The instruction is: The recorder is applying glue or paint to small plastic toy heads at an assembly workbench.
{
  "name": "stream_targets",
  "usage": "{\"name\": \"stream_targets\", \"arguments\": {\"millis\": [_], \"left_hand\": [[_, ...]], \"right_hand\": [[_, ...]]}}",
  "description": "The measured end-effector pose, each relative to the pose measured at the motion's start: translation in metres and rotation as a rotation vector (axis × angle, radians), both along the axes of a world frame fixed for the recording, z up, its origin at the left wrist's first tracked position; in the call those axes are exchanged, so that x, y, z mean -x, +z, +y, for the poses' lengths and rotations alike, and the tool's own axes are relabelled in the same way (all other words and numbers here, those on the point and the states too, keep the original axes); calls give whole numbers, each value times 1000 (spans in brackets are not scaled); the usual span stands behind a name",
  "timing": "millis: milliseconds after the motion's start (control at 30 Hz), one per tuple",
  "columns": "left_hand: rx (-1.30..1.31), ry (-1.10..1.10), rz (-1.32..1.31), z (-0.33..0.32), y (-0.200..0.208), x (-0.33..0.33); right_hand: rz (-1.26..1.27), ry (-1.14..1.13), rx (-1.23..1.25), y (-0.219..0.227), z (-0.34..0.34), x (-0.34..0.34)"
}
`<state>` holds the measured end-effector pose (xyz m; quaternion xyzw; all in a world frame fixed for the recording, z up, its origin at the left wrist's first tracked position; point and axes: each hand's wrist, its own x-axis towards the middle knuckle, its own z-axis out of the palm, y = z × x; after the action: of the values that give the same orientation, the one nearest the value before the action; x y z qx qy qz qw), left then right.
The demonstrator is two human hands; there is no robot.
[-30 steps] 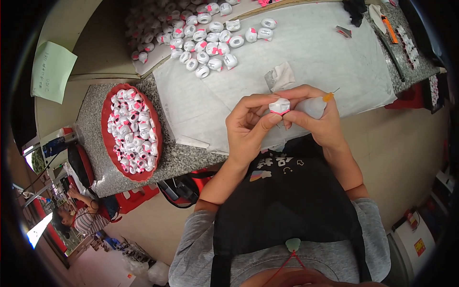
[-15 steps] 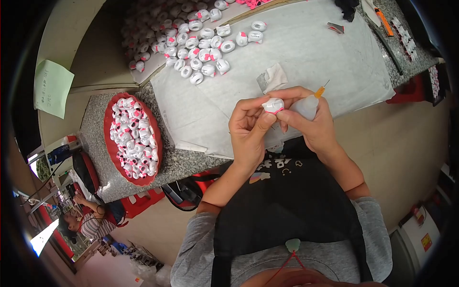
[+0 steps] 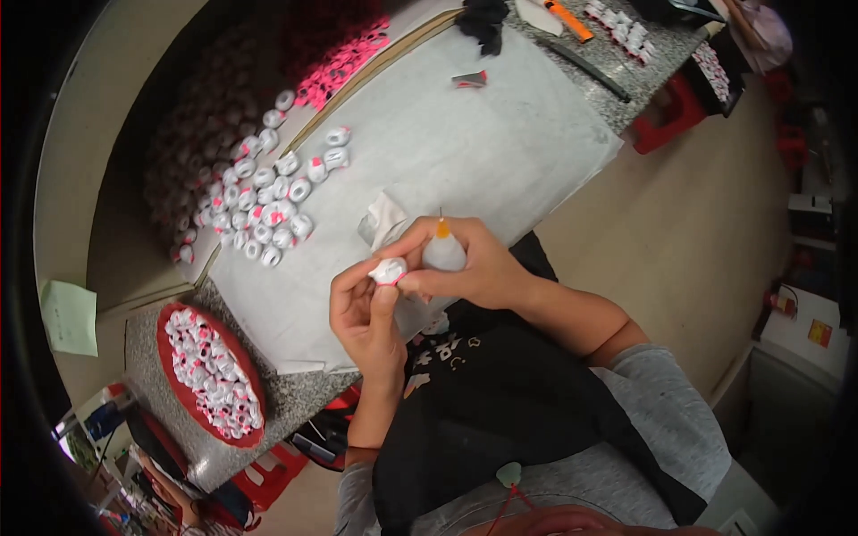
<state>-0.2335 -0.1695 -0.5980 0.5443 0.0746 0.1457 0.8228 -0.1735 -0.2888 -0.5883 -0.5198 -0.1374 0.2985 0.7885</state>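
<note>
Between the fingertips of my left hand (image 3: 368, 322) is a small white, rounded plastic figure piece (image 3: 388, 270) with a pink band along its lower edge. My right hand (image 3: 490, 272) is closed around a translucent squeeze bottle (image 3: 444, 254), whose orange tip and thin needle stick up, away from the piece. The thumb and forefinger of that hand also reach the white piece, steadying its right side. Both hands are over the near edge of the paper-covered bench. A crumpled white tissue (image 3: 386, 219) lies just beyond them.
Many similar white pieces (image 3: 259, 210) are heaped at the far left, beside pink parts (image 3: 344, 67). A red oval basket (image 3: 254, 375) full of pieces stands on the granite bench. Farther off lie a grey-and-red clip-like object (image 3: 469, 80) and an orange cutter (image 3: 569, 20). Another person (image 3: 170, 491) is at lower left.
The view has turned, so the bench and heaps appear lower and farther left. Both hands keep their hold; the bottle's needle now points almost straight up in the picture.
</note>
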Motion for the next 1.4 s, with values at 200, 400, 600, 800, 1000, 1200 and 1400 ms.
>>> {"name": "stream_targets", "arguments": {"millis": [200,400,600,800,1000,1200,1400], "left_hand": [[-160,-9,-20,-11,9,-9],[-407,-150,-16,-12,19,-32],[-258,-293,41,-8,23,-52],[-472,-28,56,54,38,-34],[-819,474,145,114,46,24],[-853,854,93,166,49,46],[-825,867,197,217,53,93]], "right_hand": [[-26,-49,23,9,-15,-3],[-626,-146,321,11,-41,-21],[-738,-422,397,6,-92,-70],[-798,-974,956,12,-234,-199],[-895,-839,1568,-13,-263,-304],[-903,-502,1744,-61,-399,-391],[-1040,-460,1645,-87,-404,-428]]}}
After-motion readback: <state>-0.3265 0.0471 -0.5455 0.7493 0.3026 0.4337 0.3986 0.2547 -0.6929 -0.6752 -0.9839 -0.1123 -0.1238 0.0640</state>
